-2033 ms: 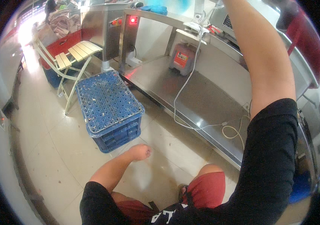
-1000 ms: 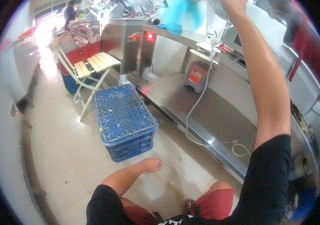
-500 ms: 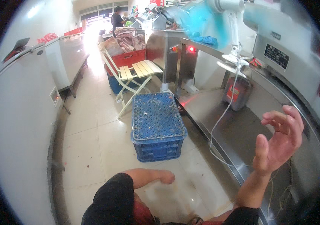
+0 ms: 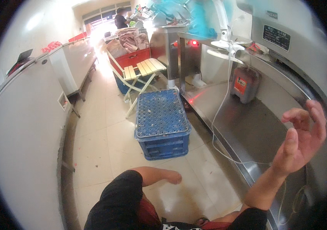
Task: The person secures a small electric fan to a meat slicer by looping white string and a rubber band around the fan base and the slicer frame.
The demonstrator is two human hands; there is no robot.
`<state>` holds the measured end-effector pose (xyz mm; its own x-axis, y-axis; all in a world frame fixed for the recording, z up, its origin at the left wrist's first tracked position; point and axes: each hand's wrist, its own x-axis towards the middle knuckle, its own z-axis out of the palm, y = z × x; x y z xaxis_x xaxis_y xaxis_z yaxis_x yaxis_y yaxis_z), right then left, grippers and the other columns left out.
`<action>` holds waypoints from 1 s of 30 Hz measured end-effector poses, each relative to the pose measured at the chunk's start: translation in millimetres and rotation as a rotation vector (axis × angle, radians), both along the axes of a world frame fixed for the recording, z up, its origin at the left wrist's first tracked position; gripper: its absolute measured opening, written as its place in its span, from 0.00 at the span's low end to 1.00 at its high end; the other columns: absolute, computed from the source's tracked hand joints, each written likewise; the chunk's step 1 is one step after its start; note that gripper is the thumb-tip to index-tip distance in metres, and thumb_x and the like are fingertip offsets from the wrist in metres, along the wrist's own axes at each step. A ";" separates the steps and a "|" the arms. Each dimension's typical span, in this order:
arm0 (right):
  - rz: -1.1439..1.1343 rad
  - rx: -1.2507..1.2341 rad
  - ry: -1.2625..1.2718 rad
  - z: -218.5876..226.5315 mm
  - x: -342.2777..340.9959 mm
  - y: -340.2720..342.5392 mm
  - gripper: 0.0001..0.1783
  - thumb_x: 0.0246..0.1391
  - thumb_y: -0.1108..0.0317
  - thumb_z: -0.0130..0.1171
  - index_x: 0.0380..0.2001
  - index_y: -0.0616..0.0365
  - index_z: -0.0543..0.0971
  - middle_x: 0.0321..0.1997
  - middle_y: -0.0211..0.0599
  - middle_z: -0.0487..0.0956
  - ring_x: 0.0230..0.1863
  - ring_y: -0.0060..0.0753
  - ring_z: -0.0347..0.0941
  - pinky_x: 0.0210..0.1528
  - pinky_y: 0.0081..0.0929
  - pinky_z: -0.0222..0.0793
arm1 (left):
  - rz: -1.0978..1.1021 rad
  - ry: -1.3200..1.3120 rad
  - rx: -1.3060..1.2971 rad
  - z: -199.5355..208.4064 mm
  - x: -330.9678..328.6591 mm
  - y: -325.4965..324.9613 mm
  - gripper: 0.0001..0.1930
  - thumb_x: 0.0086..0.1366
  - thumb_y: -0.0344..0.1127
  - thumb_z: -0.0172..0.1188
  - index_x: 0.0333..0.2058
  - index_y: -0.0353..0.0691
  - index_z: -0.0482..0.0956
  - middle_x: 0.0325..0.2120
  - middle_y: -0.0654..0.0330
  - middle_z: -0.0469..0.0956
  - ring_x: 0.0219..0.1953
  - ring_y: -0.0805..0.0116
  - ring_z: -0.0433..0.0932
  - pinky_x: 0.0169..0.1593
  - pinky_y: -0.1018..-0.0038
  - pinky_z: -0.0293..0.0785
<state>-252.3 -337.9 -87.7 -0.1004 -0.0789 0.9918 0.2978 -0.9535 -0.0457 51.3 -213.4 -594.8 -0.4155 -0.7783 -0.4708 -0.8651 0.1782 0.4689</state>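
My right hand [image 4: 303, 140] is raised at the right, beside the steel bench and below the large grey machine [image 4: 278, 32]. Its fingers are spread and half curled, with the palm bare. My left arm reaches across in front of my body in a black sleeve. At its end my left hand [image 4: 174, 177] hangs over the tiled floor, closed into a loose fist with nothing seen in it. The nearest thing ahead of it is an upturned-looking blue plastic crate [image 4: 163, 140] with a perforated top, which it does not touch.
Beyond the crate stands a folding slatted chair [image 4: 144, 69], by a red crate [image 4: 130, 57] piled with sacks. A dark jug [image 4: 244, 86] sits on the steel shelf [image 4: 255, 130], with a white fan stand and cable [image 4: 224, 101]. White chest units [image 4: 29, 126] line the left. Another person [image 4: 121, 19] stands far back.
The view has shifted a little. My right hand is further right and slightly higher in front of the machine, still with spread fingers. My left hand has barely moved.
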 end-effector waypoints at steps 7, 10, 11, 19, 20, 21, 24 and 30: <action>-0.030 -0.018 0.003 0.9 -7.7 -1.5 0.32 0.55 0.62 0.63 0.59 0.62 0.65 0.61 0.56 0.67 0.35 0.35 0.75 0.40 0.28 0.72 | 0.043 0.073 0.043 -9.8 -17.3 -7.6 0.11 0.52 0.33 0.60 0.36 0.39 0.80 0.34 0.49 0.81 0.38 0.47 0.78 0.43 0.56 0.73; -0.031 -0.039 0.022 2.2 -7.1 -0.9 0.31 0.54 0.62 0.63 0.58 0.63 0.66 0.61 0.56 0.67 0.35 0.34 0.74 0.40 0.28 0.72 | -0.034 -0.008 0.011 -5.1 -16.8 -11.2 0.14 0.53 0.35 0.62 0.39 0.40 0.80 0.36 0.49 0.81 0.40 0.48 0.79 0.44 0.57 0.74; -0.024 -0.041 0.026 2.5 -5.7 -0.3 0.31 0.54 0.63 0.63 0.58 0.63 0.66 0.60 0.55 0.67 0.35 0.34 0.74 0.40 0.27 0.72 | -0.070 -0.048 -0.013 -5.1 -14.6 -10.0 0.14 0.53 0.36 0.63 0.39 0.40 0.79 0.36 0.49 0.81 0.40 0.48 0.79 0.44 0.57 0.74; -0.013 -0.033 0.066 -1.7 8.4 0.6 0.28 0.54 0.64 0.62 0.55 0.65 0.68 0.60 0.55 0.66 0.35 0.33 0.74 0.42 0.27 0.71 | 0.032 -0.086 0.060 -7.8 8.6 6.4 0.16 0.56 0.42 0.64 0.41 0.40 0.79 0.37 0.49 0.81 0.42 0.47 0.79 0.45 0.55 0.74; -0.028 -0.036 0.080 -1.4 7.9 0.9 0.27 0.54 0.64 0.61 0.55 0.65 0.68 0.60 0.54 0.66 0.35 0.33 0.74 0.42 0.27 0.71 | 0.043 -0.078 0.079 -2.5 4.9 2.4 0.16 0.56 0.42 0.64 0.41 0.40 0.79 0.37 0.48 0.81 0.42 0.47 0.79 0.45 0.55 0.74; -0.033 -0.036 0.088 -1.3 8.2 1.2 0.27 0.54 0.65 0.61 0.54 0.65 0.68 0.60 0.54 0.66 0.35 0.32 0.74 0.43 0.27 0.71 | 0.043 -0.081 0.083 0.4 4.1 2.7 0.16 0.56 0.42 0.64 0.41 0.40 0.79 0.37 0.48 0.81 0.42 0.47 0.79 0.45 0.55 0.74; -0.027 -0.033 0.086 -1.8 10.5 1.6 0.26 0.55 0.64 0.60 0.54 0.65 0.68 0.59 0.54 0.66 0.35 0.32 0.74 0.43 0.26 0.71 | 0.028 -0.089 0.070 1.6 5.8 4.9 0.16 0.56 0.43 0.64 0.40 0.40 0.79 0.37 0.49 0.81 0.42 0.47 0.79 0.45 0.56 0.74; -0.024 -0.015 0.090 -1.7 14.3 3.6 0.25 0.54 0.65 0.60 0.52 0.65 0.70 0.58 0.53 0.67 0.35 0.31 0.74 0.43 0.26 0.71 | 0.069 -0.063 0.038 -7.4 10.2 11.1 0.17 0.57 0.45 0.64 0.39 0.40 0.79 0.37 0.48 0.81 0.41 0.47 0.79 0.44 0.56 0.74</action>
<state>-237.9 -334.3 -89.3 -0.0123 -0.0630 0.9979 0.2699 -0.9612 -0.0573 61.5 -202.2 -602.2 -0.3303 -0.7848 -0.5244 -0.9028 0.1005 0.4182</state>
